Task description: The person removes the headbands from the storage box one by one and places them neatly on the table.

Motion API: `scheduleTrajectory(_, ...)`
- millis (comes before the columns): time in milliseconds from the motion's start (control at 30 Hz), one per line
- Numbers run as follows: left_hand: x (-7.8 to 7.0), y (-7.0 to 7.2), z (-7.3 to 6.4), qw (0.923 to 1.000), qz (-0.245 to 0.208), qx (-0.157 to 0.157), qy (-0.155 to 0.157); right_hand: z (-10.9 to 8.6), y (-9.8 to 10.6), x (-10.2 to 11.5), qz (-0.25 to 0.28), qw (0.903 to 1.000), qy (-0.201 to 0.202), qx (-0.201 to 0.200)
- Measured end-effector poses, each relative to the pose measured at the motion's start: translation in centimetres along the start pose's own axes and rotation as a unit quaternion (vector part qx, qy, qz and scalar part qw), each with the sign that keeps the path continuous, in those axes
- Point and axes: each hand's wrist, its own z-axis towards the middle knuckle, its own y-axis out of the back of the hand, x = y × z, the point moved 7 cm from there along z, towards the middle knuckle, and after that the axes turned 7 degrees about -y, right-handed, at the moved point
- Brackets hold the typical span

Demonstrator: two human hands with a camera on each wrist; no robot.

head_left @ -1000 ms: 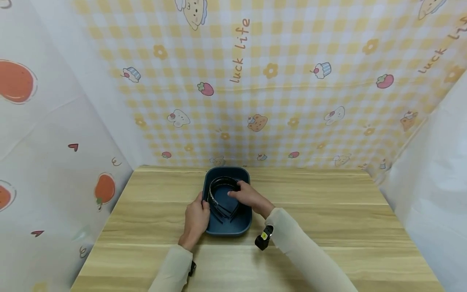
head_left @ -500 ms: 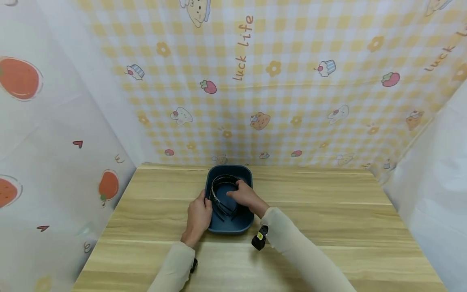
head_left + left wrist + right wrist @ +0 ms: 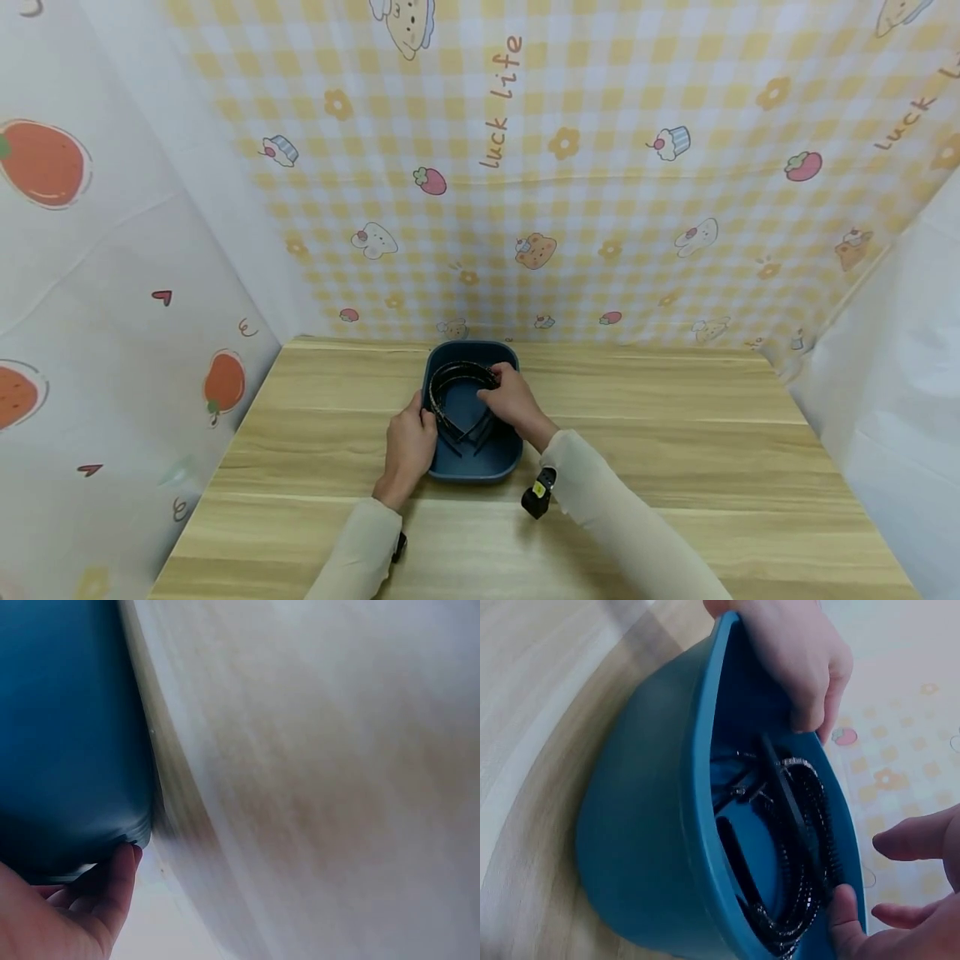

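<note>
The left hand (image 3: 408, 440) clasped the blue bin (image 3: 474, 478) on its left side, presumably steadying it. Inside lay black headbands (image 3: 789, 799); the right hand (image 3: 519, 403), fingers parted, touched their right side, but I couldn't tell whether it gripped.

Looks like a pop-up tabletop booth to me, can't tell what building it's in. Wood-grain table (image 3: 660, 433), cutesy gingham backdrop (image 3: 600, 200) behind (it says "luck life", lol), whitish sheets (image 3: 97, 333) walling off both sides.
</note>
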Motion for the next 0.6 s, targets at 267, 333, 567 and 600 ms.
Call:
scheduleTrajectory(267,0.1,-0.17,-0.07,1.0,-0.006,-0.003,0.007,0.37,0.42,-0.5,-0.001,0.9999,0.013,0.005)
scheduleTrajectory(333,0.11,-0.14,-0.08,1.0,-0.006,-0.004,0.005,0.33,0.46,-0.44,-0.007,0.9997,0.025,0.002)
scheduleTrajectory(567,-0.05,-0.05,-0.11,0.9999,0.0,-0.009,-0.004,0.25,0.31,-0.33,-0.008,0.9986,0.052,0.011)
scheduleTrajectory(600,-0.04,-0.08,-0.12,1.0,-0.001,-0.008,-0.003,0.26,0.31,-0.43,-0.006,0.9988,0.049,0.009)
